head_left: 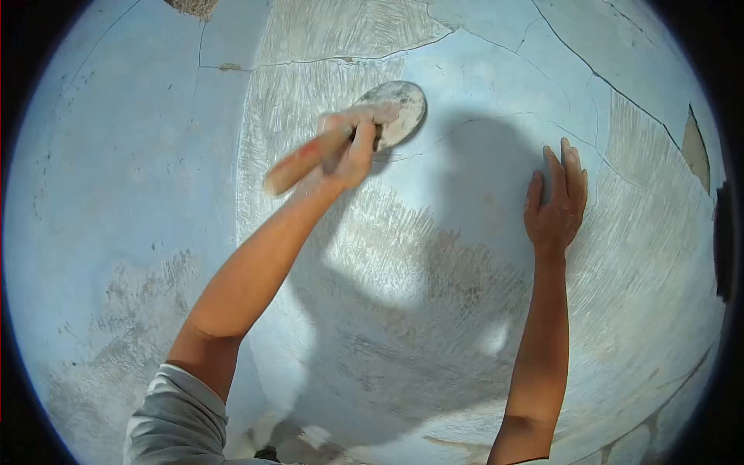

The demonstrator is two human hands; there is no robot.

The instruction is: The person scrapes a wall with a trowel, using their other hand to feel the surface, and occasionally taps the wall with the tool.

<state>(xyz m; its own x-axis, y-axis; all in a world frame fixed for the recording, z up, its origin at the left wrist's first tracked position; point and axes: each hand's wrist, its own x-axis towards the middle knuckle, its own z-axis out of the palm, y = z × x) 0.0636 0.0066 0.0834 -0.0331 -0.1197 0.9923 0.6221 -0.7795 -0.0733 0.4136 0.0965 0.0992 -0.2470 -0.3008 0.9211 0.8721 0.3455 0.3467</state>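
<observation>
My left hand (353, 147) is wrapped round a trowel with a rounded, grey, plaster-smeared blade (407, 116) and a thick wooden handle (298, 167) marked with red. The handle sticks out to the lower left, and the blade lies at the wall's surface, where a patch of scratched pale plaster (294, 108) meets smoother blue paint. My fingers reach forward onto the back of the blade. Farther right, my right hand (556, 205) rests on the wall with its fingers stretched upward and nothing in it.
The blue wall (139, 155) has long cracks (593, 74) across its upper part. Broken spots show at the top left (194, 8) and right edge (696, 147). Scraped, roughened areas (651, 186) spread right and below. A dark object (726, 240) stands at the far right.
</observation>
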